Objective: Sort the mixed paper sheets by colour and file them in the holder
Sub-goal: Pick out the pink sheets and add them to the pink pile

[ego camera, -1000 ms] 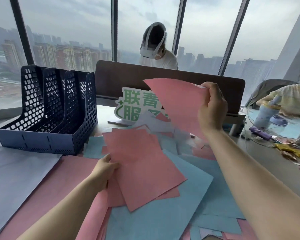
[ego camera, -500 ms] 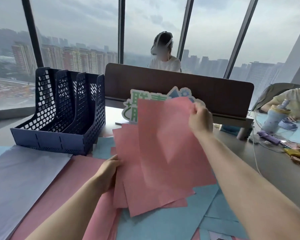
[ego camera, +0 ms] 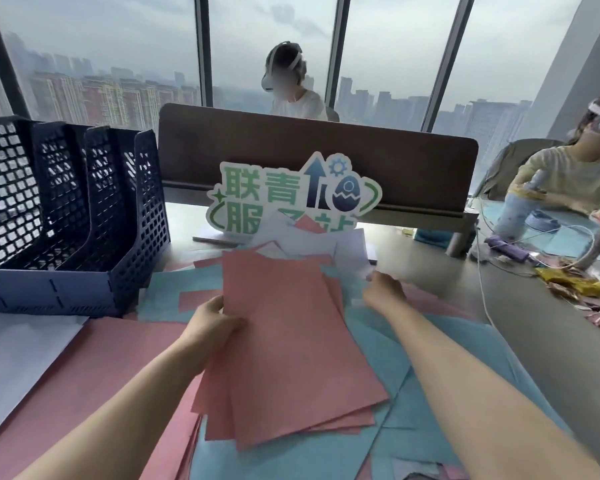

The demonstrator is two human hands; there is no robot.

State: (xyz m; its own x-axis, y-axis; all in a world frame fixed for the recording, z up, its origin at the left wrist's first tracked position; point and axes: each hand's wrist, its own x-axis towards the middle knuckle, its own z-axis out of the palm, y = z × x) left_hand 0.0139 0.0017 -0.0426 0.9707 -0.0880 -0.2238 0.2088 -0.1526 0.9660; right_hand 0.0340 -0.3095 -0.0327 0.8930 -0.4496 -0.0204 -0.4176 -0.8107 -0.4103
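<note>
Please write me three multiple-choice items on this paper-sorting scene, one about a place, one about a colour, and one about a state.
1. Where does the file holder stand?
A. To the left of the paper pile
B. To the right of the paper pile
C. On top of the pink stack

2. What colour is the stack that the left hand holds?
A. Blue
B. Pink
C. White

3. What do the holder's compartments show?
A. Packed with blue sheets
B. One pink sheet in each
C. No sheets visible in them

Answers:
1. A: the dark mesh holder sits at the far left of the desk, with the papers to its right.
2. B: the left hand grips the edge of a pile of pink sheets, lying over blue sheets.
3. C: only the bare mesh walls show, with no paper seen inside.
</note>
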